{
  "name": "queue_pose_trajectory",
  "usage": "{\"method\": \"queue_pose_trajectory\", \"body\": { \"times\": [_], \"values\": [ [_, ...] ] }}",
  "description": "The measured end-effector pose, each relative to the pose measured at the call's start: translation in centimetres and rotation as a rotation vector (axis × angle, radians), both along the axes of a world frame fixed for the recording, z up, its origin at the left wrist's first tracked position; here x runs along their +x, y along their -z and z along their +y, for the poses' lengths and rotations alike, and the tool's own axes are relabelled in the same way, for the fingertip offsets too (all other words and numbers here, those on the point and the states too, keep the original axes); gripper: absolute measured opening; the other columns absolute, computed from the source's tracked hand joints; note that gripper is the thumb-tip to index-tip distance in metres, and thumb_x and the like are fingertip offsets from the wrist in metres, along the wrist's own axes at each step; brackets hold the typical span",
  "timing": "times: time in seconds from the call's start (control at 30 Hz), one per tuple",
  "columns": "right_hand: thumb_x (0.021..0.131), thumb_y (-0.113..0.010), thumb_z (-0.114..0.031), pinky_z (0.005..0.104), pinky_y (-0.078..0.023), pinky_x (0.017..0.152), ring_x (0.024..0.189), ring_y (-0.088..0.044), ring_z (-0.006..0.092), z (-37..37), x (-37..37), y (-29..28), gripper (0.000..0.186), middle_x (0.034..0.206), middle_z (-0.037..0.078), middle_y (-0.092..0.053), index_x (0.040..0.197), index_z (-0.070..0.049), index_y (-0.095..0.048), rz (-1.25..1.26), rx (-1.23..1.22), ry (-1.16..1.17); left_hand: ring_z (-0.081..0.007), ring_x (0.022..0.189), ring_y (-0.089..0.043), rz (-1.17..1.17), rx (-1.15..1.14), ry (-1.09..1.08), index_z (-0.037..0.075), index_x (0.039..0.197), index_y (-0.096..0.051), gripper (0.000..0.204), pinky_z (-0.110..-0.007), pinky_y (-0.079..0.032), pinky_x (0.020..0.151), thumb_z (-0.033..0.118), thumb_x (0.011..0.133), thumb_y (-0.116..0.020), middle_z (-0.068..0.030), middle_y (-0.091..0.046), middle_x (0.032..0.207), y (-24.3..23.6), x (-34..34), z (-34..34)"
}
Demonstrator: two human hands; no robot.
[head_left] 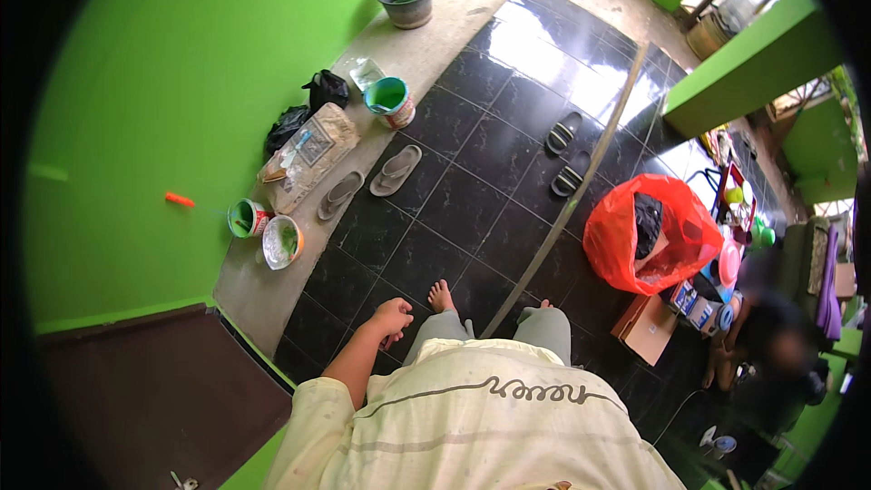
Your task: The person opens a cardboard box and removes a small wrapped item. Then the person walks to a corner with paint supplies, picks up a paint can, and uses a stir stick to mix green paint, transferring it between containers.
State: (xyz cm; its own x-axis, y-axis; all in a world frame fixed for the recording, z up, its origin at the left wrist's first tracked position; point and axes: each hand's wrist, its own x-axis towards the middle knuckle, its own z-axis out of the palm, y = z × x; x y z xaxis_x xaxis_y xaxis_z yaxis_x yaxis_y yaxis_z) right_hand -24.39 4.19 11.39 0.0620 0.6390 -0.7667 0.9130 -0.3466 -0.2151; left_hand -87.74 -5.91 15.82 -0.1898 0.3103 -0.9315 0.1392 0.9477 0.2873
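My left hand (392,319) hangs beside my left leg, above the dark tiles, its fingers loosely curled with a gap from the thumb. Nothing shows in it. My right hand is out of sight. Among the things nearest my left hand is a pair of grey flip-flops (396,170) at the edge of the tiles. By the green wall stand a small tub with green paint inside (247,218) and an orange-and-white tub smeared with green (283,242). A larger paint bucket (389,102) with a green inside stands farther along.
A dusty tan sack (313,154) and black plastic bags (327,89) lie along the wall. Beyond stands a dark bucket (406,2) holding an orange-handled tool. To the right are black sandals (566,154), a red plastic bag (649,234), a cardboard box (646,327) and a seated person (771,345).
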Motion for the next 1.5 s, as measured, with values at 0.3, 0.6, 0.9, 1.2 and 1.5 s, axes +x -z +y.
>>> {"method": "queue_pose_trajectory", "body": {
  "times": [0.3,0.6,0.9,1.2,1.5],
  "values": [
    [0.076,-0.075,-0.002,0.0352,-0.057,0.066,0.071,-0.072,0.0193,18.7,-12.6,-4.4,0.018,0.082,0.013,-0.077,0.094,0.003,-0.077,0.192,0.288,0.102,-0.0183,0.056,-0.062,-0.017,-0.127,-0.405,0.006,0.12,-0.062,0.027,-0.035,-0.052,0.048,0.015,0.096,-0.072,-0.0078,-0.066,0.083,2.3,-9.7,-14.0],
    [0.076,-0.077,-0.005,0.0353,-0.056,0.065,0.067,-0.07,0.0208,23.7,-19.4,-0.4,0.014,0.077,0.01,-0.074,0.089,0.001,-0.078,0.294,0.021,-0.078,-0.0212,0.053,-0.061,0.001,-0.247,-0.534,0.005,0.112,-0.065,0.021,-0.038,-0.052,0.046,0.021,0.099,-0.069,-0.0092,-0.063,0.076,4.0,-10.4,-11.8],
    [0.077,-0.072,-0.002,0.0387,-0.058,0.062,0.068,-0.071,0.024,45.1,-19.3,-1.3,0.018,0.081,0.014,-0.073,0.094,0.004,-0.075,0.077,-0.053,-0.249,-0.0208,0.051,-0.064,0.0,0.084,-0.631,0.008,0.12,-0.064,0.025,-0.037,-0.054,0.045,0.027,0.103,-0.06,-0.0116,-0.068,0.085,5.2,-12.5,9.2],
    [0.078,-0.068,0.004,0.0408,-0.06,0.059,0.07,-0.072,0.0273,62.7,-33.4,-7.5,0.024,0.087,0.018,-0.072,0.101,0.01,-0.07,0.211,0.151,0.0,-0.0131,0.051,-0.058,-0.395,0.359,-1.041,0.009,0.107,-0.064,0.025,-0.031,-0.05,0.044,0.03,0.098,-0.073,-0.0018,-0.059,0.073,3.0,-13.4,15.8],
    [0.071,-0.082,-0.009,0.0371,-0.055,0.067,0.071,-0.069,0.0188,47.5,-56.2,-5.3,0.027,0.08,0.01,-0.075,0.095,0.003,-0.079,0.17,-0.111,-0.675,-0.0222,0.067,-0.069,-0.122,0.265,-0.727,0.004,0.106,-0.072,0.033,-0.04,-0.058,0.058,0.027,0.085,-0.083,-0.0094,-0.072,0.083,5.5,-19.8,7.9]
  ]
}}
